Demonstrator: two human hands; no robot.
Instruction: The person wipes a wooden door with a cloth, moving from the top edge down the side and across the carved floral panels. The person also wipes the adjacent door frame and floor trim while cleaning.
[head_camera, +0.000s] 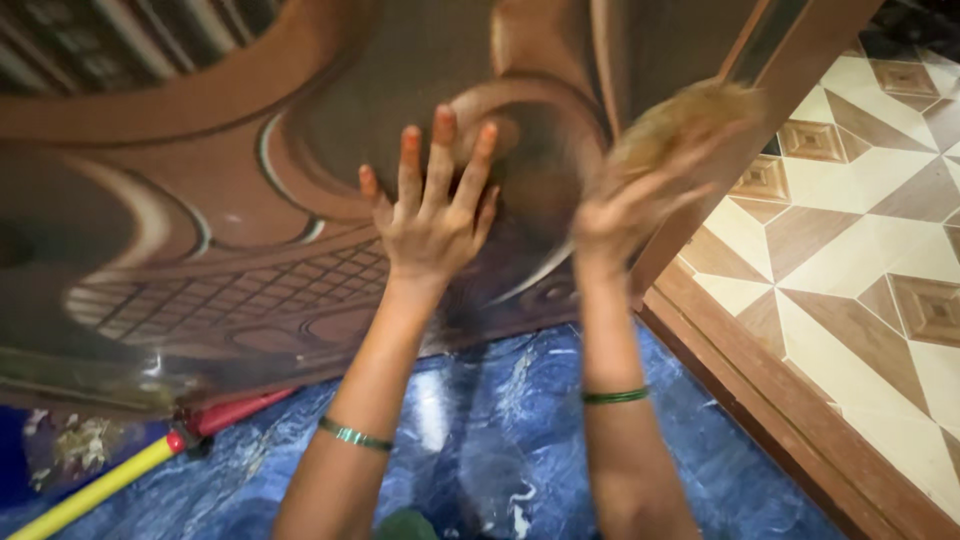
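Brown carved door, one hand flat on it and the other rubbing it with a fibre scrubber

Wooden and glossy, the door (250, 200) fills the upper left of the view, with raised curves and a round boss at its middle; the left hand (432, 215) lies against that boss with fingers spread and straight, gripping nothing. Just to its right the right hand (620, 215) is closed around a tan, fuzzy scrubber (680, 125) (blurred, so its exact make is hard to tell), pressed to the door near its edge. Each wrist wears a green bangle (355, 436). Below the arms lies a blue marbled floor (520, 420), and at lower left a yellow and red handle (130, 470) rests on it. Right of the door frame (760, 380), a wall of brown and cream geometric tiles (860, 240)
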